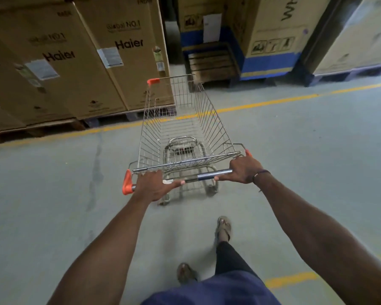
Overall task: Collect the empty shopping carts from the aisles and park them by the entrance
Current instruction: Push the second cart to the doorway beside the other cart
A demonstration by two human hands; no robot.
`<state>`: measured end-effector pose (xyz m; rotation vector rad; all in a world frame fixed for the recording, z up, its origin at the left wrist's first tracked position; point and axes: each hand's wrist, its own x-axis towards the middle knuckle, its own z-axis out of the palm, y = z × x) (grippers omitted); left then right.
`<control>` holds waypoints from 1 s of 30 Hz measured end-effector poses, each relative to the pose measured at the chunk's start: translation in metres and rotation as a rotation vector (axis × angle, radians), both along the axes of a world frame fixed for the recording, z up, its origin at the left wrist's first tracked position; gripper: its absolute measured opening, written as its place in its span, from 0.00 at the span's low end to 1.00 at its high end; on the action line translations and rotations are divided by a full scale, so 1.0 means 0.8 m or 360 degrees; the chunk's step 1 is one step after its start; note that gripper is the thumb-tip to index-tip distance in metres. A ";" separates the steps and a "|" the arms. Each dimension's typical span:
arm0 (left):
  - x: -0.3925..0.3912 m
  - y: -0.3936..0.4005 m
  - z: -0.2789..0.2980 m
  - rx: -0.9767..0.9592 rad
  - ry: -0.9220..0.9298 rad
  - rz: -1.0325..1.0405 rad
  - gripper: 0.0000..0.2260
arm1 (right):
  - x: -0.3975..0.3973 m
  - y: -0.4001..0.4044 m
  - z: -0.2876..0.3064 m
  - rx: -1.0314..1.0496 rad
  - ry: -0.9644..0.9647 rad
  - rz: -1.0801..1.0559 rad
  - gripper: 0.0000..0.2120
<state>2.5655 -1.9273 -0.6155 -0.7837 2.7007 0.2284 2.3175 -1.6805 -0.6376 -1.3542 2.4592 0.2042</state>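
An empty wire shopping cart (209, 119) with orange corner guards stands on the grey floor in front of me, its nose pointing toward the stacked boxes. My left hand (154, 186) grips the left end of the cart's handle bar (213, 174), beside the orange end cap. My right hand (243, 168) holds the right end of the same bar; a dark band sits on that wrist. The basket holds nothing. Below the hands, my feet in sandals show mid-step.
Tall Haier cardboard boxes (75, 62) on pallets line the left. More boxes with blue bands (271, 40) and a wooden crate (211, 62) stand ahead to the right. A yellow floor line (273, 102) runs in front of them. Open grey floor lies on both sides.
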 end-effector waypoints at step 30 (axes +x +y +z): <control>-0.390 0.134 -0.019 0.0004 0.0205 -0.1244 0.41 | -0.085 0.271 -0.009 -0.0120 0.0081 -0.1162 0.48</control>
